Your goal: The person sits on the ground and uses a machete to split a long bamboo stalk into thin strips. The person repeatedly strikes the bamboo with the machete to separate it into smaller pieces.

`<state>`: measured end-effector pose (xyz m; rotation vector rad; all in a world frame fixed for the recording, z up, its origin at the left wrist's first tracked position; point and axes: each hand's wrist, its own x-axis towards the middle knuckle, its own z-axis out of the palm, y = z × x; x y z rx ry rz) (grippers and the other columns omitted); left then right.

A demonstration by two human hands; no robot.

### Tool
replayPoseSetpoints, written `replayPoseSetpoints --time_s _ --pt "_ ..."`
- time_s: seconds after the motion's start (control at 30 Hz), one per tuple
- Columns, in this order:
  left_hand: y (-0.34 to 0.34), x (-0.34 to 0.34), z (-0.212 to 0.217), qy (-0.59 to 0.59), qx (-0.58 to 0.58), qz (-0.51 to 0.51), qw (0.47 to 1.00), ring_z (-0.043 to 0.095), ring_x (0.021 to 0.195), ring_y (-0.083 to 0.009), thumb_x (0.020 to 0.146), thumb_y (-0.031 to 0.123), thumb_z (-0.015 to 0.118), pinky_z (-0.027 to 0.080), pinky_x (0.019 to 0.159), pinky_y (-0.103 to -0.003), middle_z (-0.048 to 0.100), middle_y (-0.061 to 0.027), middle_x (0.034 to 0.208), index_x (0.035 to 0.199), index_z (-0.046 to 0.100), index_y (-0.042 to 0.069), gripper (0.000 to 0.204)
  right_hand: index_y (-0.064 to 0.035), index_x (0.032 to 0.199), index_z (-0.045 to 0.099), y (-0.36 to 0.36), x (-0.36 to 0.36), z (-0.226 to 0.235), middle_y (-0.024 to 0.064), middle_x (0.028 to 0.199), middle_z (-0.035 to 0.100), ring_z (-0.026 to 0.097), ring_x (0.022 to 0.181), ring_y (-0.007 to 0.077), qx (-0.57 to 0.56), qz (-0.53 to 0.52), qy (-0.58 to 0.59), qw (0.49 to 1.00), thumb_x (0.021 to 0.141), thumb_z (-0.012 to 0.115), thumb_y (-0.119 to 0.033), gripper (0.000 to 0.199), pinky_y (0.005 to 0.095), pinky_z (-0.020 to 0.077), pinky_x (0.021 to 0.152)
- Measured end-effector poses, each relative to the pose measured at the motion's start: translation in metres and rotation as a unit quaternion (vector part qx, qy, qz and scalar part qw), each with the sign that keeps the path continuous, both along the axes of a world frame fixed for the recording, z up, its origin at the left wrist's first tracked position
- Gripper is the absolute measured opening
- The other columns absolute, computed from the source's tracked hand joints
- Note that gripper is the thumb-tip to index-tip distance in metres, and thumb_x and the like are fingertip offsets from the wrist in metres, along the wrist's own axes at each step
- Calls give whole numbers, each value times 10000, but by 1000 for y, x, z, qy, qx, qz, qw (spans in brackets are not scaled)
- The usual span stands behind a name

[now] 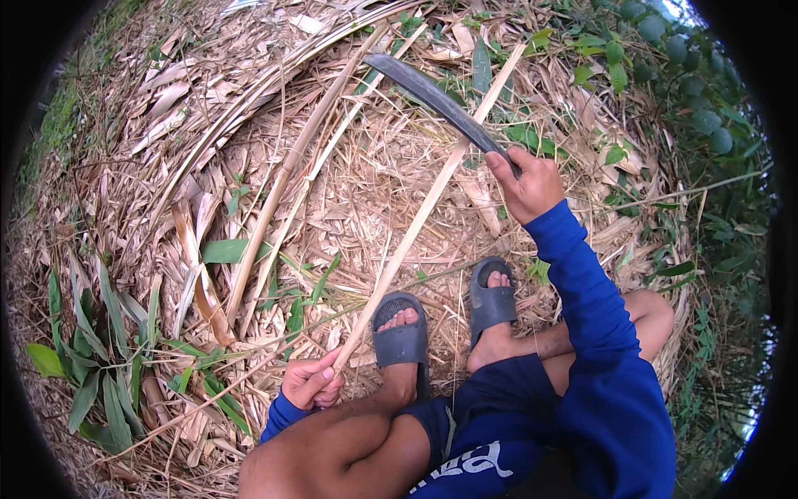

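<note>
My left hand (313,381), low and left of my feet, is closed around the near end of a long, flat bamboo strip (407,241). The pale strip slants up and away to the right. In my right hand (529,183) is the handle end of a long dark machete (432,98) with a slightly curved blade, pointing to the upper left. Its blade crosses over the strip's far part, close to my fingers; whether the edge touches the strip I cannot tell. Most of the handle is hidden in my grip.
Dry leaves and husks cover the ground (357,200). Long bamboo poles (287,179) lie to the left, beside a green leafy plant (104,366). Leafy bushes (698,91) edge the right side. My sandalled feet (401,333) are close below the strip.
</note>
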<state>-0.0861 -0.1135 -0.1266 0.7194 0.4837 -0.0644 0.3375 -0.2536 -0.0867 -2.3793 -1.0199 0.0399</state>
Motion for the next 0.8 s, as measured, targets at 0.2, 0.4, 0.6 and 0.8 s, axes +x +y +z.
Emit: replayPoseSetpoints --time_s 0.2,0.4,0.6,0.8 --pt "9 -2 -2 -11 -74 10 997 291 484 -56 965 51 460 264 430 -209 475 -83 735 1405 431 73 441 -53 704 587 -4 -39 -2 159 540 553 605 551 366 -6 153 -25 988 847 596 -568 535 444 484 521" --pt "11 -36 -3 35 45 -24 998 336 526 -59 949 61 502 263 457 -187 487 -62 666 1341 519 78 393 -1 690 615 -11 54 -10 145 469 481 514 437 317 51 -41 -17 998 928 492 -542 604 410 411 464" --pt "12 -19 -1 6 -49 19 999 312 496 -58 958 69 485 263 435 -200 470 -77 693 1372 476 64 414 -44 693 566 -12 -41 7 139 577 572 611 538 333 -32 193 -23 980 850 603 -547 528 435 490 495" --pt "10 1 0 -26 -73 -10 997 287 490 -62 975 24 412 253 422 -215 435 -70 701 1397 448 85 428 -93 672 540 -14 -90 5 46 554 541 572 473 238 5 252 -90 963 733 661 -630 554 370 376 419"
